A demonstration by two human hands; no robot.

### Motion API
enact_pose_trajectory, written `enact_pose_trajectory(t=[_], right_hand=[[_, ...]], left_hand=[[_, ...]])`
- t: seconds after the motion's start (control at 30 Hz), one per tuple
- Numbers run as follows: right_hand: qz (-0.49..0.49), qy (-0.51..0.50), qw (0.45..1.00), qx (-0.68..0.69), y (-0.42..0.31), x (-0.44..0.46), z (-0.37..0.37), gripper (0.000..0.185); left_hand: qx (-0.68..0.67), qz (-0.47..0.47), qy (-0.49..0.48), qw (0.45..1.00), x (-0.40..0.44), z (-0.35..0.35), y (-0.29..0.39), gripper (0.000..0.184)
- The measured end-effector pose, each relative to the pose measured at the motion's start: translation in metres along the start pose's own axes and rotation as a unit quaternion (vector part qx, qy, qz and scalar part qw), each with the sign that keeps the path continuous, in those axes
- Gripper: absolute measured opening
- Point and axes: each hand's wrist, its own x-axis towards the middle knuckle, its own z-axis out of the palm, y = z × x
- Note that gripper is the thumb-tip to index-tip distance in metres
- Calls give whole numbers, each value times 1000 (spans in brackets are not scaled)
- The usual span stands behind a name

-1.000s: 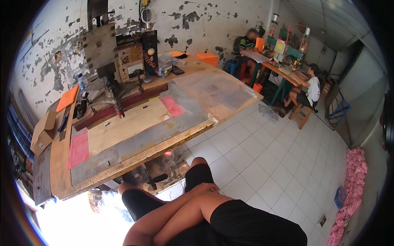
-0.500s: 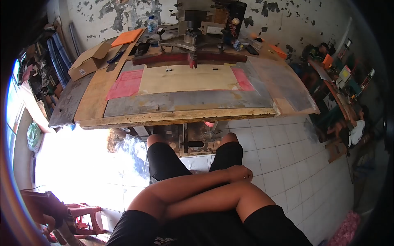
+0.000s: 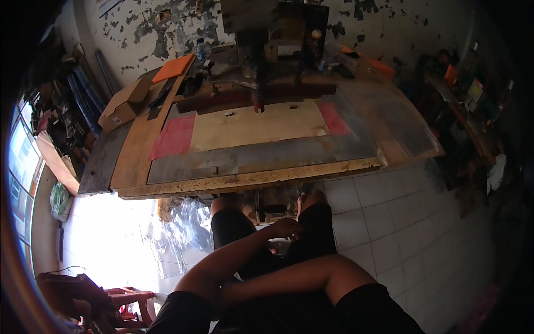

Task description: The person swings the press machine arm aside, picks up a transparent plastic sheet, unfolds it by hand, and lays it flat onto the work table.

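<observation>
My left hand [image 3: 286,228] hangs in the air above my lap, between the knees. Its fingers look loose and slightly apart, and I see nothing in them. My right forearm [image 3: 278,285] lies across my body towards the left elbow, where the right hand is hidden or too dark to make out. In front of me, a cream sheet [image 3: 256,127] with red pieces [image 3: 173,136] at its ends lies on a grey metal plate [image 3: 267,157]. Two small dark pieces rest on the sheet. Behind it stands a machine with a dark red bar [image 3: 217,102].
A cardboard box [image 3: 123,106] and an orange folder-like sheet [image 3: 173,67] sit at the table's left. The worn wooden front edge [image 3: 250,179] runs above my knees. Clear plastic [image 3: 181,228] and a red stool [image 3: 133,303] are on the floor at left. Another workbench stands right.
My left hand has lifted off the right forearm near the elbow and moved forward and left, over my lap. The view has shifted and darkened.
</observation>
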Motion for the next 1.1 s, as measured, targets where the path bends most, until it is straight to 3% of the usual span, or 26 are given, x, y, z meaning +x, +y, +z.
enact_pose_trajectory(t=[0.23,0.27,0.37,0.43,0.47,0.53,0.57,0.6,0.63,0.67,0.7,0.73,0.8,0.9,0.93,1.1], right_hand=[[-16,-10,1000,23,0,-9,4,29],[-18,-11,999,25,0,-9,5,28],[-27,-14,999,29,0,-10,7,28],[-30,-13,999,31,0,-9,8,28],[-29,-11,999,33,0,-10,7,28],[-28,-10,999,36,2,-11,3,28],[-26,-9,999,35,2,-12,1,27],[-24,-8,999,39,3,-15,0,27],[-22,-8,999,39,3,-17,-1,27],[-20,-7,999,42,3,-19,-2,27],[-19,-3,999,44,4,-22,-2,27],[-19,0,999,46,4,-27,-1,27],[-10,0,999,50,5,-35,-3,27],[4,2,999,51,5,-43,-7,26],[9,2,999,50,5,-46,-8,26],[41,-11,998,43,3,-64,-21,26]], left_hand=[[-139,-42,153,977,13,-59,-134,40],[-197,-48,182,962,9,-61,-139,40],[-146,-40,240,959,1,-67,-141,40],[-172,-71,261,947,-10,-77,-105,34],[44,-66,229,970,0,-89,-102,35],[256,-60,190,946,12,-96,-93,37],[435,-16,179,882,19,-95,-87,33],[596,28,162,786,23,-95,-84,30],[593,28,165,788,24,-92,-83,30],[427,23,266,864,26,-84,-90,32],[240,14,352,905,27,-71,-99,34],[230,12,350,908,26,-60,-109,34],[330,-93,361,867,24,-50,-121,44],[327,-134,357,865,44,-57,-116,51],[345,-145,385,844,49,-59,-114,39],[305,-130,445,832,71,-70,-131,24]])
